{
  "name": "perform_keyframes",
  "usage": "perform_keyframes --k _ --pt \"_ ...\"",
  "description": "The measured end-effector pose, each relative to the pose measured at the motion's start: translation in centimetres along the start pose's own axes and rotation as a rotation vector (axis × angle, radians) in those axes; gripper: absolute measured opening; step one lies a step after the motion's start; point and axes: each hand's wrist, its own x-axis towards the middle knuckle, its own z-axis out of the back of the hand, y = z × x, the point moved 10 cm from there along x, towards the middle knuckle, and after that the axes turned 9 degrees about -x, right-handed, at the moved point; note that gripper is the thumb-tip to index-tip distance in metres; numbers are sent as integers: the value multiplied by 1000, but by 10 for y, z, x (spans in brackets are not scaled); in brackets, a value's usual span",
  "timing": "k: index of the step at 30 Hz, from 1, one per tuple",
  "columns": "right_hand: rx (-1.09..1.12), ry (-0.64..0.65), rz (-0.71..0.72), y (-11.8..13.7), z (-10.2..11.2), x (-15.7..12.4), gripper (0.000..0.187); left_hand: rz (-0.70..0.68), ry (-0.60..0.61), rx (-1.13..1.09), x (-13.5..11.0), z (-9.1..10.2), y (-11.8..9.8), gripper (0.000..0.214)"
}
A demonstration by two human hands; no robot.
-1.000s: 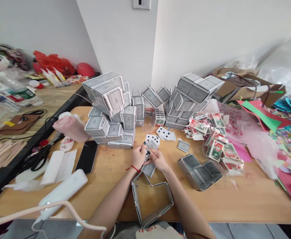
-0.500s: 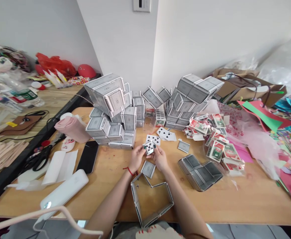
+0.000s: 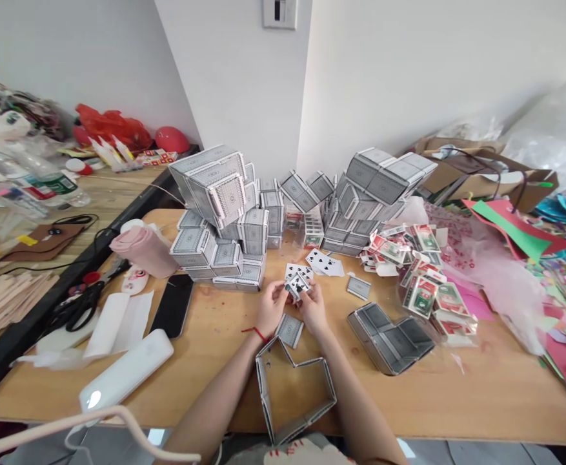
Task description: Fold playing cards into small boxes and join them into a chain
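Observation:
Between them, my left hand (image 3: 272, 309) and my right hand (image 3: 312, 307) grip a playing card (image 3: 298, 284), its spade face up and its edges bent. The fingers of both hands are closed at its sides. Just below lies a card with a grey patterned back (image 3: 290, 330). Nearer my body, between my forearms, stands a heart-shaped frame (image 3: 330, 381) made of folded cards. Loose face-up cards (image 3: 325, 262) lie beyond my fingers. Off to the right are a small folded card (image 3: 359, 287) and another heart-shaped card box (image 3: 392, 339).
Stacked card boxes rise at the back left (image 3: 215, 194) and back right (image 3: 374, 174). Red card packs (image 3: 423, 290) are heaped to the right. On the left are a black phone (image 3: 171, 305), a white glue gun (image 3: 125, 368), black scissors (image 3: 86, 303) and a pink roll (image 3: 142, 248).
The held card has turned and tilted between my fingers, which have shifted slightly. The whole view has moved a little; the other things on the table stay put.

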Motion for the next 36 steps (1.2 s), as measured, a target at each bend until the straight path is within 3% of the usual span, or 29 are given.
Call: perform_keyframes --k 3,14,18,22,28,31,36 --pt "-39 61 0 0 -6 1 28 -18 -55 -37 1 5 -2 32" --pt "-283 142 72 7 -10 -4 39 -88 -155 203 -1 16 -2 24" --pt "-276 215 47 5 -14 -5 45 -42 -154 200 -2 16 5 24" --pt "-265 195 24 5 -9 -4 46 -87 -121 296 -4 13 0 24" --pt "-61 222 -81 -3 -10 -5 49 -130 -129 387 -6 12 -3 24" --pt "36 229 -107 -6 -12 -5 48 -188 -87 429 -6 5 -11 31" --pt "153 243 -134 -3 -11 -7 43 -367 114 533 -9 -23 -33 41"
